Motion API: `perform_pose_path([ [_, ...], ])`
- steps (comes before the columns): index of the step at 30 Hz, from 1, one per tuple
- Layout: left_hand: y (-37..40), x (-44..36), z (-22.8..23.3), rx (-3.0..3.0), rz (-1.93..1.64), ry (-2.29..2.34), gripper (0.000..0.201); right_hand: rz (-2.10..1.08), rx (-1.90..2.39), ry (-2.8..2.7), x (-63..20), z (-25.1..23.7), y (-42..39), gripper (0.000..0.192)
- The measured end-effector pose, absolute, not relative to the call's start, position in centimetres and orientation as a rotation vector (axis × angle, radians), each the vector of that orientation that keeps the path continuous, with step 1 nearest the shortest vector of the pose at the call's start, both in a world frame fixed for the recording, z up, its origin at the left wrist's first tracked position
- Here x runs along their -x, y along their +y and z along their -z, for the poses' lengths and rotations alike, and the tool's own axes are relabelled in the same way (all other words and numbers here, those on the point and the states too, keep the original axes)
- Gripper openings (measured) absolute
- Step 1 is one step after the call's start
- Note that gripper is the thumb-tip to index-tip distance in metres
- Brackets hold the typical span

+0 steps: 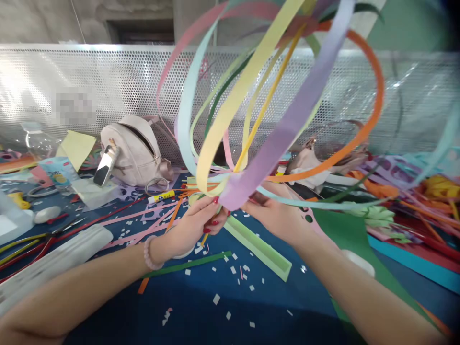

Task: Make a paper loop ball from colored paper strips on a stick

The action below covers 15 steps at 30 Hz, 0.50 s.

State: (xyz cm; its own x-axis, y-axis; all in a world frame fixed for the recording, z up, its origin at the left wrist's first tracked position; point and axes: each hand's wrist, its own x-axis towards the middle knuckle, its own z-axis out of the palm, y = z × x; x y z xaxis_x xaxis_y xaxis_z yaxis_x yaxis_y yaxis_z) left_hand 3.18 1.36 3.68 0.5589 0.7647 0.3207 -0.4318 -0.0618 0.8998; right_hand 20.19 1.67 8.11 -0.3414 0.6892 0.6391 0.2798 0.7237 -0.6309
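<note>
Centre of frame: left hand (196, 223) and right hand (275, 218) brought together just above the worktop (223, 306), both closed on the gathered base of a bundle of looped paper strips (251, 110). Left fingers (212, 207) curled and pinching the knot of strip ends from the left; a thin yellow stick (266, 103) runs from that pinch up and to the right through the loops. Right hand grips the same knot from the right; exact finger placement hidden behind a wide lilac strip (287, 127).

Key relation: bundle sits directly above the hands, long axis rising from the pinch point toward the upper right of the frame. Loops (pale yellow, light blue, pink, green, orange) fan up to the top edge. Both hands about equally near to the knot; left hand shows the clearer hold.

Below and right of the hands: a pale green folded strip (258, 247) lying flat, well clear of the fingers. Scattered white paper bits (230, 273) across the blue surface. Left of centre: a pale pink bag (132, 151) and a glue stick (161, 195). Right edge: heap of coloured paper offcuts (413, 191). Perforated metal screen (72, 76) behind.
</note>
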Motion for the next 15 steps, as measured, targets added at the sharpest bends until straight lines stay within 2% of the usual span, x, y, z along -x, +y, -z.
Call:
perform_pose_path([
  [6, 1.0, -3.1, -3.8, -1.293, -0.974, 0.262, 0.025, -0.11, 0.764, -1.927, -20.1, -8.0, 1.3, 0.004],
  [15, 0.8, -3.2, -4.0, -1.306, -0.974, 0.23, 0.026, 0.02, 0.713, -1.951, -20.8, -6.4, 1.9, 0.007],
])
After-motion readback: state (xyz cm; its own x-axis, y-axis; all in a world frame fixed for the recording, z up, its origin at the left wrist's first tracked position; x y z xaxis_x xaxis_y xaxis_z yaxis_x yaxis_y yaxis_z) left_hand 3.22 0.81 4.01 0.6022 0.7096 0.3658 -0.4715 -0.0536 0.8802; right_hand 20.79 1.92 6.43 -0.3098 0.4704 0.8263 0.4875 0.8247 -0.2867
